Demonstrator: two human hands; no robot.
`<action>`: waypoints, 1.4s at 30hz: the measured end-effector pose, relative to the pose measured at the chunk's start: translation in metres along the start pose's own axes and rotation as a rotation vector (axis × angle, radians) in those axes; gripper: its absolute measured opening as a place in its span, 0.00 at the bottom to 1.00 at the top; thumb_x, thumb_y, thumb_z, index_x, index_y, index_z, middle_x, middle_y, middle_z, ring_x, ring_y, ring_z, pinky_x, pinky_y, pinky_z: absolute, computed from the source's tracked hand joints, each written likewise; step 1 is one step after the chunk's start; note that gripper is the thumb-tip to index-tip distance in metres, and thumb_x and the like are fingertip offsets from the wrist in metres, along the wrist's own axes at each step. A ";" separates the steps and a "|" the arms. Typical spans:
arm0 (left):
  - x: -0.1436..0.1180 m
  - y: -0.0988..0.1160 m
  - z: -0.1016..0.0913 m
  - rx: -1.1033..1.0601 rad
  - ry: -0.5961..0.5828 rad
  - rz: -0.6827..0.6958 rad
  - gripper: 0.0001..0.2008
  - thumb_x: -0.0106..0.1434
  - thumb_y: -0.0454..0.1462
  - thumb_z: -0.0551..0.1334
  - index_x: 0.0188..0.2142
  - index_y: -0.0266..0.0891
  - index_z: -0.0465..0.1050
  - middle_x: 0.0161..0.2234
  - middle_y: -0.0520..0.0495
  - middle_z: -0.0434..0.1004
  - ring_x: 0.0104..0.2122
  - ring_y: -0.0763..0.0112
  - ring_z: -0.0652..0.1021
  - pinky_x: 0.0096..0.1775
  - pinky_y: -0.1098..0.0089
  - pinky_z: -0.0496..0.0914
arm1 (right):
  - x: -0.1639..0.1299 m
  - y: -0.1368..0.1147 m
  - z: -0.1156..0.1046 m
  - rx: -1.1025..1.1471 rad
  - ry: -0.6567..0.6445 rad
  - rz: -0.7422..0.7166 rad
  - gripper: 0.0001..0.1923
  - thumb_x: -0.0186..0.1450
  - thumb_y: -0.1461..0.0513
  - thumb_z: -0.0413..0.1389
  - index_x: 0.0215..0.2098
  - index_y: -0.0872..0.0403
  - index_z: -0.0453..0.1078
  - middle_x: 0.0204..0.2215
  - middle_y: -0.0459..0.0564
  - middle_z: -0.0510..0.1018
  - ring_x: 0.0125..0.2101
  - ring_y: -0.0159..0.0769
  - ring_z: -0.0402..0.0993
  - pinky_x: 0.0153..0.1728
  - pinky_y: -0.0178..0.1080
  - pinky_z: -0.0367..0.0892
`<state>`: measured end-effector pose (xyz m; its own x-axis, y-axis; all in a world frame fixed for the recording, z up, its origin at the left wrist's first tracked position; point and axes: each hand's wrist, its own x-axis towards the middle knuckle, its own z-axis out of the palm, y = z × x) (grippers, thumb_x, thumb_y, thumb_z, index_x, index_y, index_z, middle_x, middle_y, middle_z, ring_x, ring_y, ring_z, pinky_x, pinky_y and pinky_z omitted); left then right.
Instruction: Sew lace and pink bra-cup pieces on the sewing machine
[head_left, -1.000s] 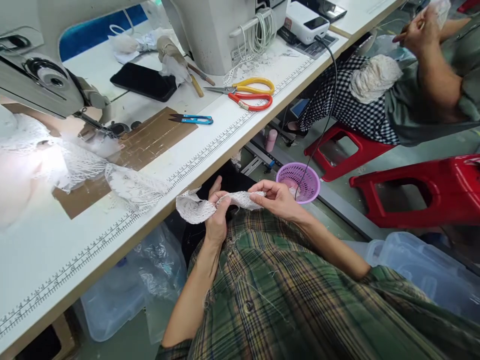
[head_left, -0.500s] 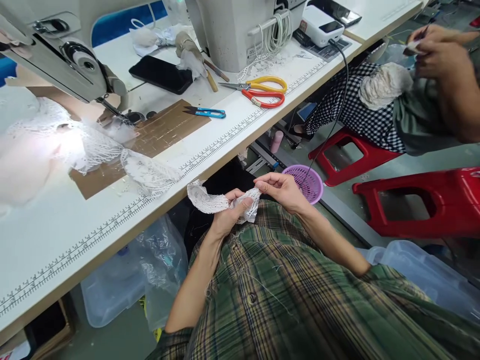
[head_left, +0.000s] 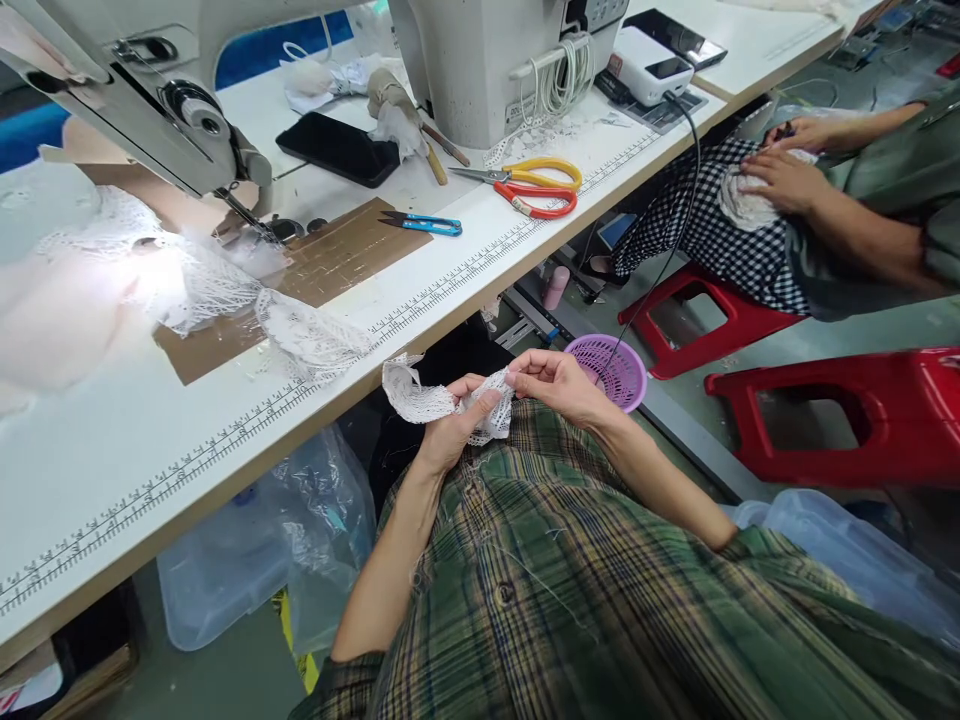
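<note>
A strip of white lace [head_left: 417, 396] is held over my lap, just off the table's front edge. My left hand [head_left: 452, 428] pinches its middle between thumb and fingers, and one end curls up to the left. At the other end, the fingertips of my right hand [head_left: 553, 385] are closed on the lace edge. More white lace [head_left: 315, 335] trails over the table edge from the lit heap near the sewing machine [head_left: 187, 110]. Whether it joins the strip in my hands I cannot tell.
On the white table [head_left: 150, 500] lie blue thread snips [head_left: 421, 223], scissors [head_left: 525, 185] with yellow and red handles, and a black phone [head_left: 337, 148]. A purple basket [head_left: 609, 370] and red stools [head_left: 847, 420] stand on the floor. A co-worker's hands [head_left: 795, 170] rest on white fabric at right.
My view has shifted slightly. My right hand has drawn a little closer to the left one, still on the lace. The co-worker's hands have lowered onto the white fabric in their lap.
</note>
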<state>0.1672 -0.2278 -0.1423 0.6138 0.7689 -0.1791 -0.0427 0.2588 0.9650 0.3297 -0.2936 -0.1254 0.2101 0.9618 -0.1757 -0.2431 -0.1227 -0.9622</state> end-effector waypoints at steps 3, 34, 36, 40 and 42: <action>-0.002 0.001 0.001 -0.006 0.015 -0.024 0.13 0.52 0.46 0.72 0.27 0.39 0.78 0.26 0.50 0.72 0.25 0.74 0.69 0.27 0.73 0.65 | 0.001 -0.003 0.002 -0.024 0.002 -0.023 0.17 0.56 0.51 0.66 0.29 0.57 0.72 0.24 0.45 0.75 0.24 0.26 0.68 0.27 0.31 0.67; -0.007 0.018 0.011 0.221 -0.136 -0.073 0.13 0.55 0.44 0.68 0.25 0.35 0.75 0.22 0.54 0.66 0.22 0.78 0.63 0.26 0.74 0.58 | -0.016 -0.003 -0.019 -0.885 -0.172 -0.739 0.04 0.67 0.64 0.53 0.35 0.55 0.68 0.28 0.46 0.72 0.28 0.29 0.66 0.30 0.34 0.61; -0.007 0.020 0.012 0.230 -0.164 -0.073 0.12 0.56 0.43 0.68 0.25 0.35 0.75 0.21 0.54 0.64 0.22 0.78 0.61 0.25 0.74 0.56 | -0.018 -0.003 -0.018 -0.814 -0.165 -0.626 0.03 0.66 0.64 0.53 0.34 0.55 0.66 0.28 0.45 0.71 0.27 0.27 0.64 0.30 0.33 0.61; -0.007 0.020 0.012 0.237 -0.194 -0.089 0.13 0.56 0.44 0.67 0.26 0.35 0.76 0.21 0.54 0.63 0.22 0.78 0.60 0.24 0.74 0.55 | -0.023 -0.002 -0.013 -0.645 -0.167 -0.329 0.06 0.68 0.61 0.51 0.34 0.55 0.65 0.25 0.42 0.68 0.25 0.26 0.62 0.27 0.31 0.59; -0.007 0.020 0.011 0.225 -0.207 -0.103 0.13 0.56 0.45 0.68 0.26 0.35 0.76 0.21 0.55 0.63 0.21 0.79 0.60 0.24 0.74 0.54 | -0.024 0.000 -0.012 -0.560 -0.180 -0.219 0.08 0.69 0.59 0.51 0.34 0.55 0.65 0.23 0.41 0.67 0.23 0.25 0.61 0.25 0.30 0.58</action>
<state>0.1708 -0.2350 -0.1194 0.7542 0.6041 -0.2573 0.1889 0.1757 0.9662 0.3355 -0.3200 -0.1239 0.0239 0.9993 0.0288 0.3311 0.0193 -0.9434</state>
